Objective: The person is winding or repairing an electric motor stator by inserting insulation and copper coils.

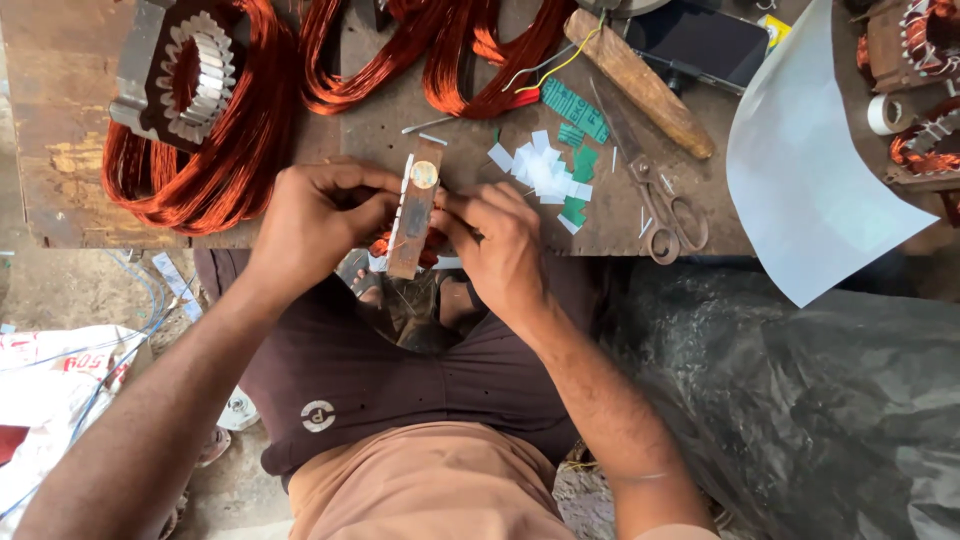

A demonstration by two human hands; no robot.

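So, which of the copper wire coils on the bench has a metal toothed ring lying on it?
The far-left copper coil: a grey metal toothed ring sits on it. The two coils to its right carry no ring.

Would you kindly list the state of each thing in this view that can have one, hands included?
Left hand: closed on the wooden block's left edge.
Right hand: pinching at the block's right side.
Wooden block: held at the bench edge, tilted slightly, a round metal disc on top.
Scissors: lying flat, blades shut.
Paper scraps: loose in a small heap.
Copper wire coils: wound in loops, lying on the bench.
Tape roll: lying flat.
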